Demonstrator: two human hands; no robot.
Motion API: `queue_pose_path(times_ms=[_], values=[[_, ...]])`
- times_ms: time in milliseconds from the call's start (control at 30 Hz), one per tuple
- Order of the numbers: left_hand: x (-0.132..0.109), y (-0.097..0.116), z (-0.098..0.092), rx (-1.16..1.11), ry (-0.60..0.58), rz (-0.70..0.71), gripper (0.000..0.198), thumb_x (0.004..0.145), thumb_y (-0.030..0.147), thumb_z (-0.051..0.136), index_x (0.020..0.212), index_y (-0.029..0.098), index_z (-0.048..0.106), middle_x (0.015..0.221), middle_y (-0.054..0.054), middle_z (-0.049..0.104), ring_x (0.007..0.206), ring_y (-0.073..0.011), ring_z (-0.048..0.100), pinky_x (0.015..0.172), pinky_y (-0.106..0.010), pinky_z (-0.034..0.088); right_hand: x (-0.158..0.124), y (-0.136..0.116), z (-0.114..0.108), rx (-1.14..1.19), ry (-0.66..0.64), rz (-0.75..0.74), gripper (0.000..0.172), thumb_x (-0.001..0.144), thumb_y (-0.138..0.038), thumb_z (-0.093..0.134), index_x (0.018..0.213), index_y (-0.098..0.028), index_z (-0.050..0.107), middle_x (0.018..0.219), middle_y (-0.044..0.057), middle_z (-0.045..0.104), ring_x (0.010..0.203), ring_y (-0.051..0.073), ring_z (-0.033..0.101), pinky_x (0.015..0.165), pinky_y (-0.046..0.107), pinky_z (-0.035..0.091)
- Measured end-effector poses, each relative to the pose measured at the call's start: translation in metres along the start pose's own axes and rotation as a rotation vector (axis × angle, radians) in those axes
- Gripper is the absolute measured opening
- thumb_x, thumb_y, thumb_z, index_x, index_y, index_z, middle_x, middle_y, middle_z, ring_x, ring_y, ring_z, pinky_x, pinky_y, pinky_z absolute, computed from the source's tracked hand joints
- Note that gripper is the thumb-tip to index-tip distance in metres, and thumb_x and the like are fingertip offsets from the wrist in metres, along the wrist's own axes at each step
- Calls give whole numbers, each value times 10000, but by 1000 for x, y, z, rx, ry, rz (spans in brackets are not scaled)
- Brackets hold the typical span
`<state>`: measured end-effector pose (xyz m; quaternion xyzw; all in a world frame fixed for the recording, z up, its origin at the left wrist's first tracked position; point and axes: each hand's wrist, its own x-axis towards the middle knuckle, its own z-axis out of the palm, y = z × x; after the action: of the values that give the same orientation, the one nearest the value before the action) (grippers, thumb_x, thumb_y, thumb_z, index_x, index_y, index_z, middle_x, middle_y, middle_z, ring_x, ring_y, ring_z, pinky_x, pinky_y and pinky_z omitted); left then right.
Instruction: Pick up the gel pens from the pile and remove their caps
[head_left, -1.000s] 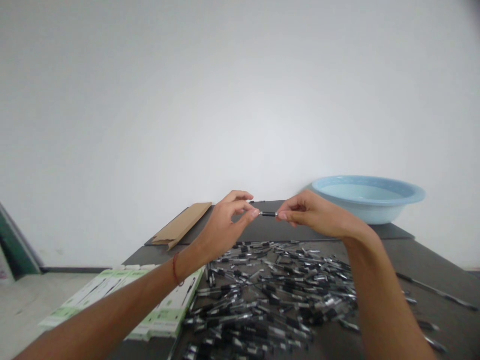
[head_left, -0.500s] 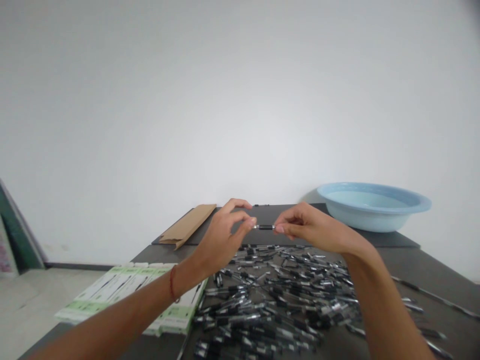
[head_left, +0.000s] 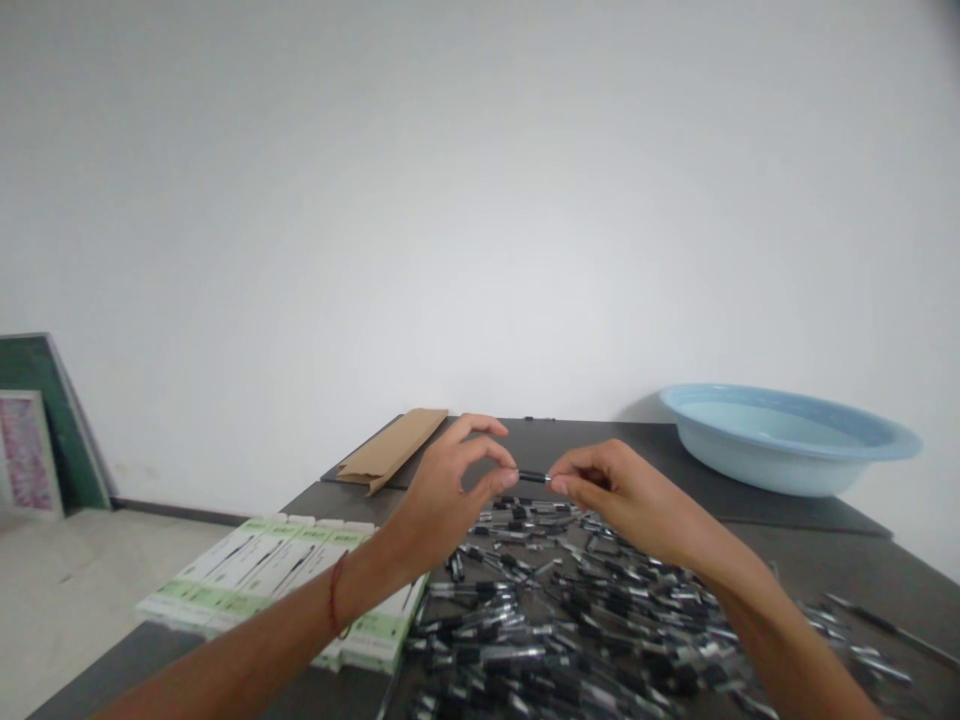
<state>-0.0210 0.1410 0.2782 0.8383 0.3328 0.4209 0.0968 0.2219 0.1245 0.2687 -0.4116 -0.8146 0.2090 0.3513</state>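
Observation:
A short black pen part point(head_left: 533, 477) with a silvery end is held level between my two hands, above the table. My left hand point(head_left: 465, 478) pinches its left end between thumb and index finger, with the other fingers raised and curved. My right hand point(head_left: 611, 480) grips the right end with thumb and fingertips, the rest of its fingers curled. Below both hands lies a wide pile of black and clear pen parts point(head_left: 547, 600), many of them blurred.
White-and-green pen boxes point(head_left: 255, 570) lie side by side at the table's left. A brown paper bag point(head_left: 394, 445) rests behind them on a dark board point(head_left: 600, 437). A light-blue basin point(head_left: 780, 450) stands at the back right. Framed boards point(head_left: 52, 420) lean against the wall.
The camera view has turned slightly, so the basin and boxes appear further right. My left thumb and index finger now close over more of the pen part's left end.

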Motion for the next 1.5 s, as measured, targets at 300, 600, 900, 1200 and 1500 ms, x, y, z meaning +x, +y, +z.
queue_pose_path(times_ms=[300,600,900,1200,1500], values=[[-7,1,-10,58,-1,35,294,1004,330,564,784,226,728,1316,-70,615,1281,-264,549,1121,-523,423,-5,-9,1,-9,8,7,299,992,-383,575,833,-195,745,719,4,604,676,158,483,614,292,355],[-16,2,-8,38,64,116,73,905,184,701,898,256,715,1372,-59,575,1330,-245,536,1140,-509,452,-8,-15,4,-27,5,11,309,1002,-382,557,841,-199,747,727,4,613,671,158,474,611,304,347],[-15,1,-16,128,28,124,59,884,281,755,942,279,745,1352,-48,616,1310,-267,552,1097,-517,480,-8,-14,3,-1,-26,-6,309,1006,-385,559,850,-204,754,737,4,613,689,160,486,615,290,362],[-17,-3,-30,119,47,104,42,921,301,716,942,293,751,1297,-34,634,1274,-237,575,1079,-462,474,-10,-11,-5,-4,-21,8,340,1000,-427,570,865,-193,777,766,35,683,699,170,528,623,298,383],[-26,-29,-27,169,24,-17,176,959,378,647,884,267,762,1206,-49,665,1130,-229,622,997,-436,481,-13,-12,-5,-14,-26,17,328,1004,-423,568,922,-200,794,801,34,703,728,174,556,636,299,399]])
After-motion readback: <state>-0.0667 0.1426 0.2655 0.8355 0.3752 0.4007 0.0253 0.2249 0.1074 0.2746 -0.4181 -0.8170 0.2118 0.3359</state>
